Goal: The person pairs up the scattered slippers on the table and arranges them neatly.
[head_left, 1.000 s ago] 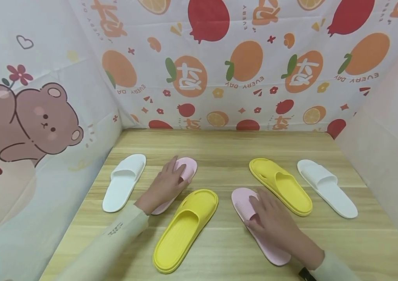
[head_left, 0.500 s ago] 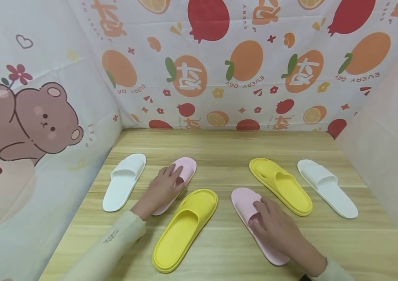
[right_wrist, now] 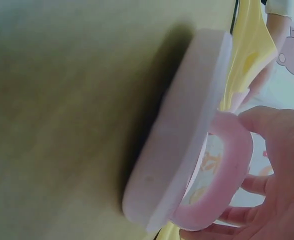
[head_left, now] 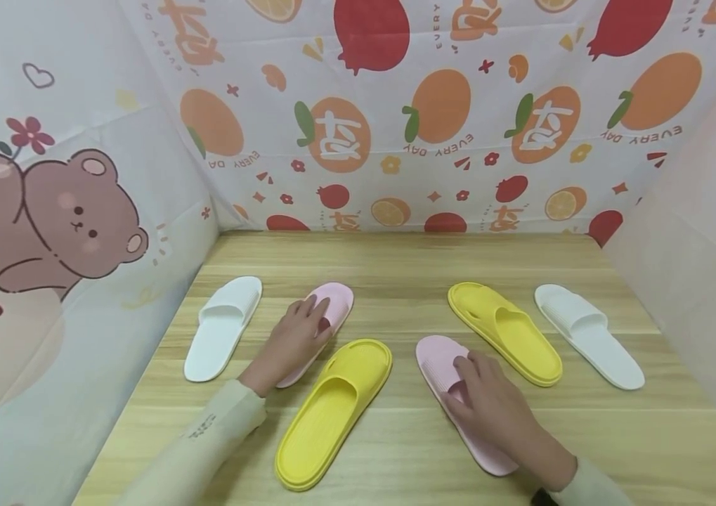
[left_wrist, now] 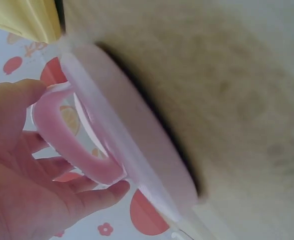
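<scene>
My left hand lies over a pink slipper left of centre and grips its strap. Seen from the left wrist, the thumb is at one side of the strap and the little finger at the other. Nearer the front, my right hand holds the second pink slipper across its ribbed strap. The right wrist view has thumb and fingers at opposite ends of that strap. Both pink slippers lie toe away on the wooden table, their footbeds partly hidden under the hands.
One yellow slipper lies between the hands at the front; another yellow slipper is just beyond my right hand. White slippers lie at the outer sides, a left white slipper and a right white slipper. Printed cloth walls three sides.
Both hands have drawn back slightly, and their fingers have settled around the pink slippers' straps. The slippers keep their places on the table.
</scene>
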